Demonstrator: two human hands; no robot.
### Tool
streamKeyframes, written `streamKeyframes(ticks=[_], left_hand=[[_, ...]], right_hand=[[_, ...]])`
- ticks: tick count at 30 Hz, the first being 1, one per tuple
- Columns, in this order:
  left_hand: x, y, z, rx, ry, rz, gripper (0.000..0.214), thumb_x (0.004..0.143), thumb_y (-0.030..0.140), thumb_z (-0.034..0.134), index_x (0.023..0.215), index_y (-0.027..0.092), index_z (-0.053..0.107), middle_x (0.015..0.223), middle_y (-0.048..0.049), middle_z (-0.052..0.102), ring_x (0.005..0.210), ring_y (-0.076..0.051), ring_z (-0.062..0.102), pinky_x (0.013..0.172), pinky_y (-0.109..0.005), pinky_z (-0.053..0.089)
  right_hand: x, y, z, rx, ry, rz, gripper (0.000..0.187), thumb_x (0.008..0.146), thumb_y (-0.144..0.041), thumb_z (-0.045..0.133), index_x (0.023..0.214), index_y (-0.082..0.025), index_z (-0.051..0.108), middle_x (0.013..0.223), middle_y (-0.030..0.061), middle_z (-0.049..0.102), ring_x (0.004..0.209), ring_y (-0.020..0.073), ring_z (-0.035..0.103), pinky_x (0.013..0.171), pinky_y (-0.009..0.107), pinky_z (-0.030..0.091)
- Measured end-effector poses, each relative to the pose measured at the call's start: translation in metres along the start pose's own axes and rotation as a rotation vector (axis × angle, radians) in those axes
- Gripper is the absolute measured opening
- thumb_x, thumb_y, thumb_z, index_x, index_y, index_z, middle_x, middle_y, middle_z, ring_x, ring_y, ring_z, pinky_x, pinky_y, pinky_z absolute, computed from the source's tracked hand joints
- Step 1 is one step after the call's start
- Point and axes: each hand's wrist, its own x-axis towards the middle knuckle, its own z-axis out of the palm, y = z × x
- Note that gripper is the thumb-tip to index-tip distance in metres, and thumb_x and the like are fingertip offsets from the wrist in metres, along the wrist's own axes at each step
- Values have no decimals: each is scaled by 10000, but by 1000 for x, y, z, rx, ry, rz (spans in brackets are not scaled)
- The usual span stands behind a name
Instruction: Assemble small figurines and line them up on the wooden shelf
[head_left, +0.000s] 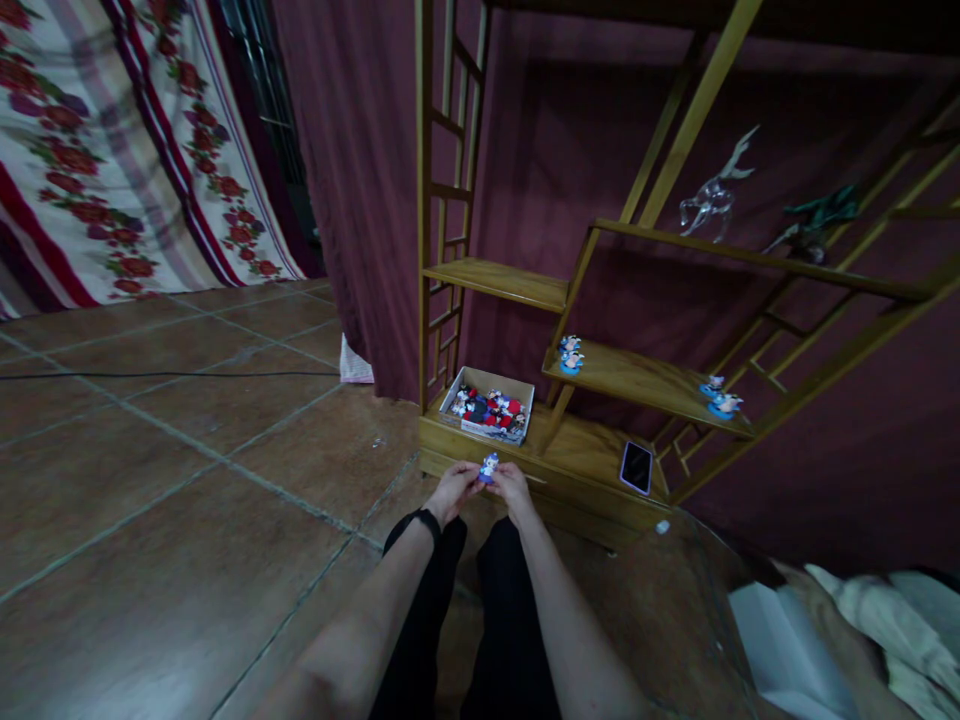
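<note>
Purple and white: held a small figurine (489, 466) upright between both hands, near the front of a wooden shelf unit (499, 277). Had the left hand (454, 488) pinched on one side and the right hand (511, 486) pinched on the other, with fingertips close together around its lower part. Wore a dark band (429, 521) on the left wrist. Saw an open white box (502, 382) just beyond, on the lowest board (589, 452), filled with jumbled figurines (491, 408) in red, black and white. Found markings on the box's front, too small to read. Noted a pair of blue-based figurines (571, 358) at the left end of the middle shelf (637, 382), well apart from another pair (722, 398) at the right end. Spotted a dark-screened device (636, 467) with a pale purple rim, lying right of the box; could not tell its make. Saw a clear deer ornament (709, 203) higher up, near a dark green ornament (823, 215) too blurred to identify. Glimpsed a flower-patterned cloth (240, 235) hanging at left.
</note>
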Motion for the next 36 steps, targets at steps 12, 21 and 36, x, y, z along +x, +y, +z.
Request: streamKeyframes(ticks=[12,21,36], left_hand=[[0,1,2,13,2,-2,71,683,105,667,669,132,603,603,-30,627,546,-95,591,570,-198,490],[1,-1,2,12,-13,5,71,693,95,652,663,124,594,598,-24,619,534,-85,582,549,-180,474],[-8,1,4,11,-20,18,25,727,93,628,720,112,614,657,-51,644,549,-95,599,542,-187,483]], right_hand=[[-4,-6,0,43,-45,15,228,527,-239,686,680,-178,528,694,-10,630,606,128,614,597,265,509],[-4,-5,-2,61,-17,15,259,508,-249,708,662,-173,514,655,-23,620,567,116,603,564,244,500],[-7,-5,-7,69,-48,-10,239,518,-256,726,629,-167,534,639,-11,626,558,129,612,577,273,517]])
